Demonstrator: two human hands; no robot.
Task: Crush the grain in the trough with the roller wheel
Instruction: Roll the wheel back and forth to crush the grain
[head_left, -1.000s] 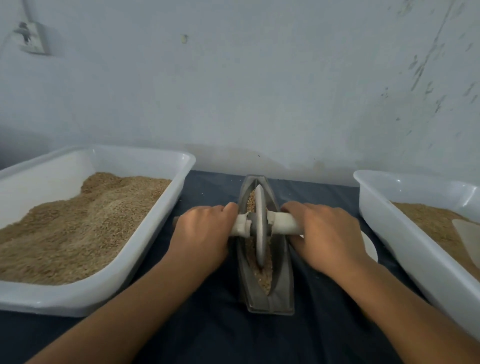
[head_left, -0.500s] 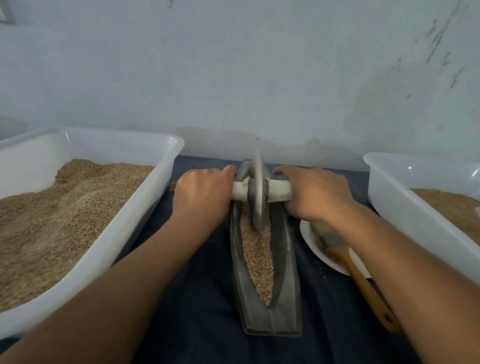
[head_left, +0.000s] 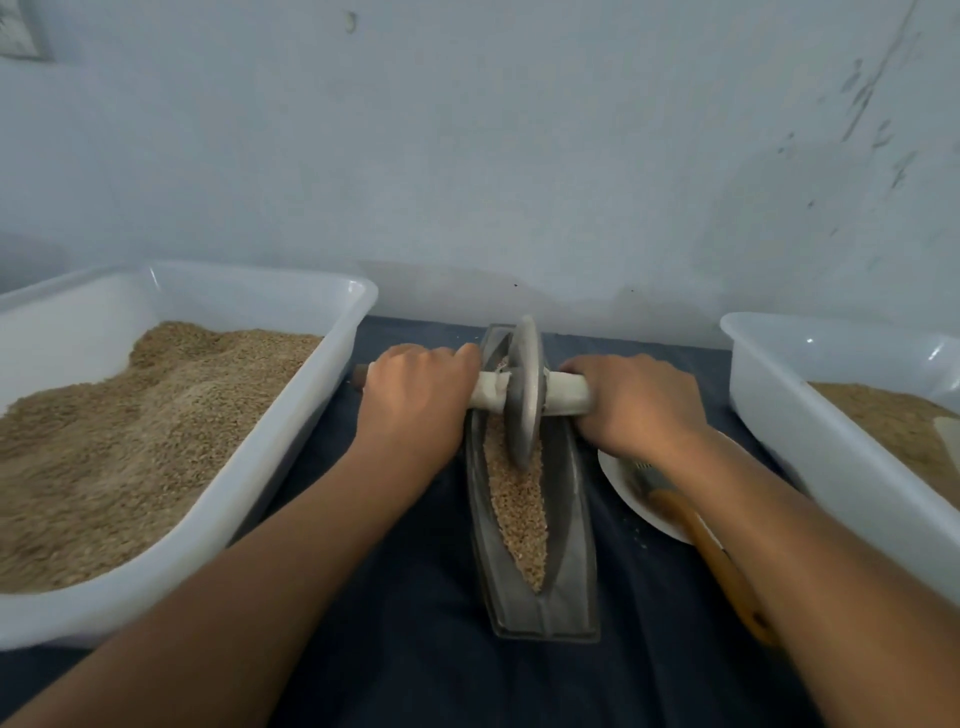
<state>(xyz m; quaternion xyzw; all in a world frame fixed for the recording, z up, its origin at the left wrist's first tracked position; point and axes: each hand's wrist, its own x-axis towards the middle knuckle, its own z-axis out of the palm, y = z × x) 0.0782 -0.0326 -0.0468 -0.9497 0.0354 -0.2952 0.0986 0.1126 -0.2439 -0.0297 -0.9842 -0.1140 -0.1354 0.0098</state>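
Dark cloth (head_left: 415, 649): two tubs (head_left: 332, 364) (grain-filled), one roller wheel (head_left: 524, 395).

open cloth strip (head_left: 415, 623) left of trough (head_left: 576, 545), tubs (head_left: 291, 467) flanking, plate (head_left: 623, 483) beside right

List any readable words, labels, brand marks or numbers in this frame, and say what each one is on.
None can be read. The two white tubs, the metal trough, the roller wheel and its handle, the plate and the brush show no print. The wall fitting at top left is blurred.
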